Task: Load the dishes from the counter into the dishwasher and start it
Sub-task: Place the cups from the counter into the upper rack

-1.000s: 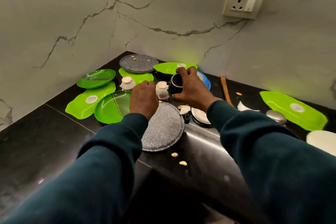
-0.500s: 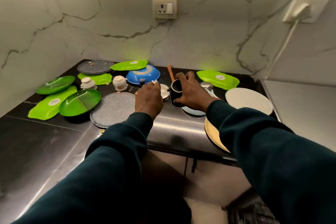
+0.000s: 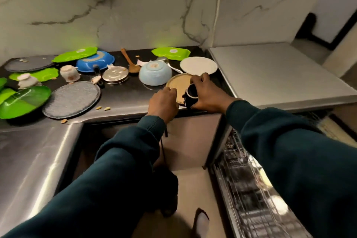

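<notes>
Right hand (image 3: 204, 92) wrapped round a small dark cup (image 3: 191, 96) with a pale rim, tilted on its side, held at the front edge of the black surface (image 3: 125, 94), just over a tan round plate (image 3: 178, 85). Left hand (image 3: 164, 102) curled into a loose fist beside the cup; cannot tell whether anything is held inside. Dishwasher rack (image 3: 249, 179) pulled out below and to the right, wire tines blurred.

Risks, as judged:
- Cup glazed and smooth, gripped round the body, not the handle; could slip on the way down to the rack.
- Tilted cup could drip any dregs onto the tan plate or the floor.
- Tan plate juts past the surface edge; a knock from either wrist could tip it off.
- Loose crumbs (image 3: 104, 108) near the edge likely to be swept off by a sleeve.

Materials and shapes:
- Speckled grey round plate (image 3: 72, 99), matte, grainy look, also near the front edge.
- Pale blue bowl (image 3: 155, 73) upside down, glossy ceramic, foot ring up.
- Blue dish (image 3: 95, 62), glossy, propped at a slant.
- White round plate (image 3: 199, 65), flat, matte.
- Bright green plastic plates (image 3: 21, 100) left, leaf-shaped green tray (image 3: 171, 53) at the back.
- Wooden spoon (image 3: 131, 63), steel lid (image 3: 115, 74), two small white cups (image 3: 69, 73) upside down.
- Brushed steel top (image 3: 274, 75) right of the black surface.
</notes>
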